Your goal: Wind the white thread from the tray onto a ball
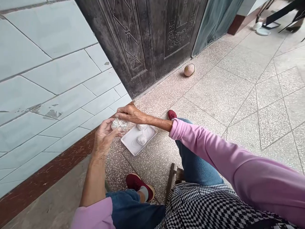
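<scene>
My left hand [103, 136] is closed around a small ball of pale yarn [117, 124], held above the floor near the wall. My right hand [130, 114] reaches across and rests on top of that ball, fingers pressed to the thread. Just below lies a flat white tray [130, 144] on the terrazzo floor, with two more pale yarn balls on it, one in the middle [142, 139] and one at its far edge [141, 127].
A tiled wall [47, 95] runs along the left and a dark carved door [147, 38] stands ahead. A small ball [189, 70] lies by the door. My red shoes [139, 184] and a wooden stool edge [172, 181] are below. Chair legs show far right.
</scene>
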Demonstrator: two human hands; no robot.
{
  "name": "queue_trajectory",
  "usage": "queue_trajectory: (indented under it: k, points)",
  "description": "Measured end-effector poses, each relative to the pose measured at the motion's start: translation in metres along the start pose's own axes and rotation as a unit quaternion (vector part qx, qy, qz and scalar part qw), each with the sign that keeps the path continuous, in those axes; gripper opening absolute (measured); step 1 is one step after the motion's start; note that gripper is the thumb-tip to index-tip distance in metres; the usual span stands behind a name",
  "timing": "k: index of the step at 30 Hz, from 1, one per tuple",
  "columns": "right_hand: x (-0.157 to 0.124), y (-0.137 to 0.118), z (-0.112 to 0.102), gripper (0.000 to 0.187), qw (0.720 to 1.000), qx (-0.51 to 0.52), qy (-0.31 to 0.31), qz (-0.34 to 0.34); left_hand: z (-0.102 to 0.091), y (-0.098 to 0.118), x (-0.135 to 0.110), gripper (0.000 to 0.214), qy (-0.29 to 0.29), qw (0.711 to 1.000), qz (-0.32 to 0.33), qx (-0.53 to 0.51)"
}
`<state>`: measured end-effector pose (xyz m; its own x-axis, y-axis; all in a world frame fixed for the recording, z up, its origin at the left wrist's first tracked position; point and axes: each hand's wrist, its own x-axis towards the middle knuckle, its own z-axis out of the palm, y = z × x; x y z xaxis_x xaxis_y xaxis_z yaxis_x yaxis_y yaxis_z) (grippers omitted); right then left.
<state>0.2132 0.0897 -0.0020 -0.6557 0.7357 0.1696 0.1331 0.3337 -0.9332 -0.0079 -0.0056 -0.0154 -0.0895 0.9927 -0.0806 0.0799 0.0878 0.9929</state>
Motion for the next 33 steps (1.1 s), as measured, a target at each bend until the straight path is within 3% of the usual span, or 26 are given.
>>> queue_trajectory:
  k: [3,8,14,18,24,33]
  points:
    - [-0.001,-0.003,-0.002,0.034,0.999,0.025,0.034,0.012,0.009,0.005,-0.005,0.081,-0.021,0.998,-0.011,-0.053]
    - [-0.005,-0.016,0.002,0.035,0.999,0.026,0.031,0.027,0.015,0.008,-0.008,0.079,0.019,0.992,-0.019,-0.125]
    - [-0.007,-0.022,0.006,0.041,0.998,-0.002,0.04,0.04,0.015,0.007,-0.008,0.073,0.047,0.992,-0.011,-0.121]
    - [-0.007,-0.017,0.012,0.035,0.996,-0.025,0.063,0.05,0.021,0.007,-0.008,0.074,0.068,0.99,-0.002,-0.126]
    - [-0.006,-0.011,0.017,0.029,0.991,-0.044,0.114,0.048,0.026,0.011,-0.012,0.079,0.018,0.993,-0.055,-0.106]
    - [-0.002,-0.011,0.019,0.031,0.993,-0.064,0.09,0.033,0.02,0.011,-0.01,0.076,0.058,0.987,-0.05,-0.143]
